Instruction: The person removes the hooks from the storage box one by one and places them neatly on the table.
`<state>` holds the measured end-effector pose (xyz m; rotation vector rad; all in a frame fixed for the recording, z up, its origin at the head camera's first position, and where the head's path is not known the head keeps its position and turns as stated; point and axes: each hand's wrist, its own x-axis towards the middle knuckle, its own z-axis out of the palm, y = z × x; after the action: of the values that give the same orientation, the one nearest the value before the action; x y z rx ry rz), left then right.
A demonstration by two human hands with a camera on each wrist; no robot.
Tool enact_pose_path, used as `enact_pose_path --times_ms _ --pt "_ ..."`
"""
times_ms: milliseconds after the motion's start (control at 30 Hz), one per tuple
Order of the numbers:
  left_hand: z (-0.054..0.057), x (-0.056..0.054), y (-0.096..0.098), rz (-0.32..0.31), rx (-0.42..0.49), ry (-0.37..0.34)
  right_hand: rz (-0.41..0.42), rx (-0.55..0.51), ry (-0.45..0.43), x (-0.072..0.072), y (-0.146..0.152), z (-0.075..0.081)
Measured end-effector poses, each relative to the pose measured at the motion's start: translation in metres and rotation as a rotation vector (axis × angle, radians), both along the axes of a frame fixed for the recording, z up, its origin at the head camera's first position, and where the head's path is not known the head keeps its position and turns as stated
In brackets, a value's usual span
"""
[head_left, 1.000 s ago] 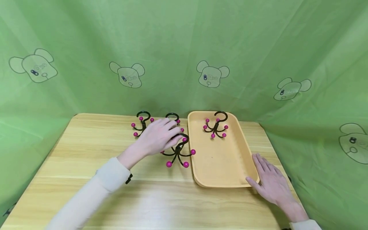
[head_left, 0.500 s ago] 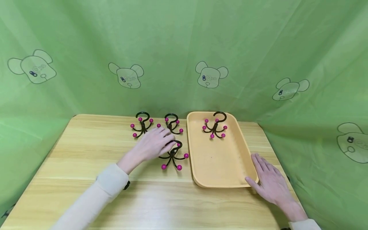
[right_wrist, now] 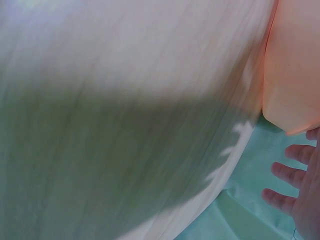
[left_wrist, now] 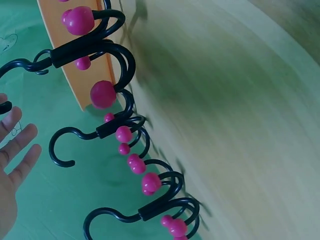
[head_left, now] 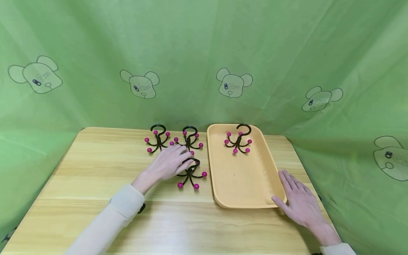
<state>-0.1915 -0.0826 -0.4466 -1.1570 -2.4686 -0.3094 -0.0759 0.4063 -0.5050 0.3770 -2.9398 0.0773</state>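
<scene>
My left hand [head_left: 167, 162] holds a black claw hanger [head_left: 190, 173] with pink ball tips by its top hook. Left of the tray, this hanger stands upright at table level, its hook partly hidden by the fingers. In the left wrist view the same hanger [left_wrist: 75, 50] is the nearest one, its hook reaching to the fingers [left_wrist: 24, 162]. Two matching hangers, one [head_left: 159, 141] at the left and one [head_left: 188, 141] at the right, stand behind the hand. With fingers extended, my right hand [head_left: 301, 203] rests against the near right corner of a yellow tray [head_left: 243, 187].
Another such hanger [head_left: 238, 142] stands inside the tray towards its far end. All this is on a wooden table [head_left: 178, 223]. A green curtain [head_left: 188, 53] printed with bear heads hangs behind and around the table.
My left hand and its hanger have moved left and towards the near side, away from the tray and the two rear hangers. The right hand and the tray have stayed in place.
</scene>
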Motion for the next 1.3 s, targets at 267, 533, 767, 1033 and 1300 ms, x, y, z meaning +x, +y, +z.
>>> enact_pose_path --times_ms 267,533,767,1033,1300 --pt "-0.008 -0.003 0.0 0.003 0.006 0.016 -0.001 -0.002 -0.001 0.0 0.0 0.0" --pt "-0.012 -0.002 -0.002 0.013 -0.001 -0.015 -0.002 -0.002 0.001 0.0 -0.001 -0.002" --pt "-0.014 -0.002 -0.001 0.002 0.023 -0.039 -0.002 -0.008 -0.001 0.001 -0.001 -0.002" --pt "-0.013 -0.002 0.001 0.029 0.031 -0.094 -0.002 -0.003 0.008 0.002 0.0 -0.001" --pt "-0.003 0.002 0.006 0.029 0.057 -0.126 -0.001 -0.006 0.002 0.001 0.0 0.0"
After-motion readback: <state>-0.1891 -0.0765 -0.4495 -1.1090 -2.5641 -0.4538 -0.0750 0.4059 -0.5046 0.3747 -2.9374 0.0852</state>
